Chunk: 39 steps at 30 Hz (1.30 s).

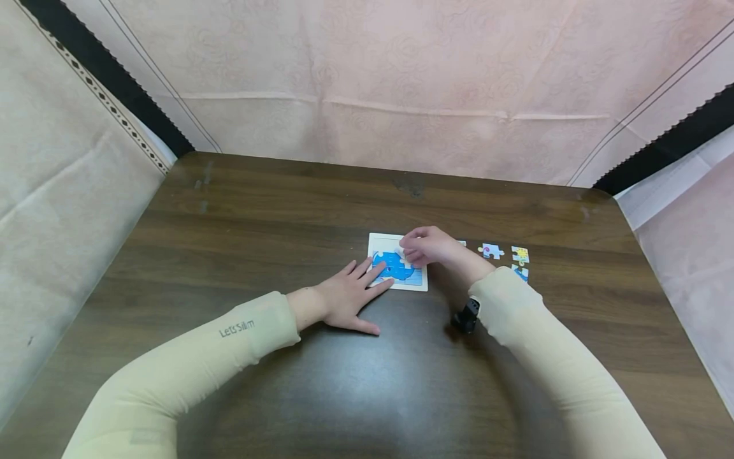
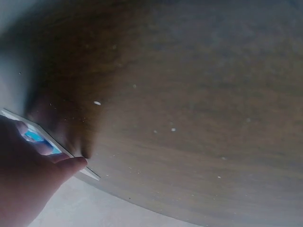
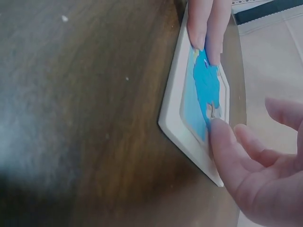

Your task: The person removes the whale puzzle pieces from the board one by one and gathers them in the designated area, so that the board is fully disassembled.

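A jigsaw puzzle with a white frame (image 1: 397, 287) and a blue animal picture lies flat on the table. My left hand (image 1: 351, 298) rests at its left side, fingers spread and straight, their tips on the picture. Over the upper right part of the puzzle is my right hand (image 1: 429, 246). In the right wrist view its thumb (image 3: 221, 135) touches the picture beside a small pale gap in the blue, and the other fingers stand apart from the thumb, loosely bent. No piece shows between them. The left wrist view catches the left hand (image 2: 35, 175) at the frame's edge.
Right of the puzzle lie loose pieces: one with a pink swirl (image 1: 491, 251), one with a yellow figure (image 1: 520, 255) and a blue one (image 1: 520, 273). Another peeks out behind the right wrist. Pale cloth (image 1: 367, 76) hangs beyond the brown table (image 1: 275, 210).
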Tool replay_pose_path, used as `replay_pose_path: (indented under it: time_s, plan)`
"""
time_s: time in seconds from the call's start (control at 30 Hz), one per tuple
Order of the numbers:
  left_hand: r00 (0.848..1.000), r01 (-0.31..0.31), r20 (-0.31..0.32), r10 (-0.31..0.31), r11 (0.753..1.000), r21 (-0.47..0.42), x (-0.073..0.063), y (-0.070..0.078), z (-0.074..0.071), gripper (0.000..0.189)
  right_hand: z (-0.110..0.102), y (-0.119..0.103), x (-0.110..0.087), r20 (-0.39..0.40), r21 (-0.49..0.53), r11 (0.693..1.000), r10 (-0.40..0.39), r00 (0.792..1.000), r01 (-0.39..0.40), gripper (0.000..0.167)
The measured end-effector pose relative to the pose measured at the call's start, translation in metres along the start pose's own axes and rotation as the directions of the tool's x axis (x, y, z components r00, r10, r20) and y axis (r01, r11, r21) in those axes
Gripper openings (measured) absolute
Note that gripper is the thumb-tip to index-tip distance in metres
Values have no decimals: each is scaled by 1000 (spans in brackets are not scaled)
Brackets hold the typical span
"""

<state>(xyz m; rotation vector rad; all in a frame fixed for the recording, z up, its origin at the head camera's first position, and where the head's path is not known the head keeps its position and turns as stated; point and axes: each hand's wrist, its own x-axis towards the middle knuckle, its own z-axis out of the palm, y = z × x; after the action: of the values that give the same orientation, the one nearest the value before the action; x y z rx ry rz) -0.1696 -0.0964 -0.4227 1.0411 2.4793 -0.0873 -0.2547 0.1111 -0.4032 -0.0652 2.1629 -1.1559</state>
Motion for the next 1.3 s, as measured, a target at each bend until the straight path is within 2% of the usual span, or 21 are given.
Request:
replay_pose_path:
  time_s: [0.2, 0.6, 0.97, 1.3]
  plan:
    - [1000, -8, -3, 8, 1000, -12, -1, 1, -2, 91, 4, -2, 4, -43, -25, 999, 24, 999, -26, 34]
    - [1000, 8, 14, -8, 1000, 2, 1, 3, -4, 92, 9, -3, 7, -102, -87, 996, 11, 995, -20, 27]
    - [1000, 10, 16, -10, 1000, 8, 3, 4, -6, 94, 11, -2, 6, -113, -91, 996, -11, 994, 1, 25]
    - [1000, 16, 26, -16, 1000, -2, 1, 5, -6, 95, 12, -7, 0, -112, -85, 994, -76, 991, 66, 25]
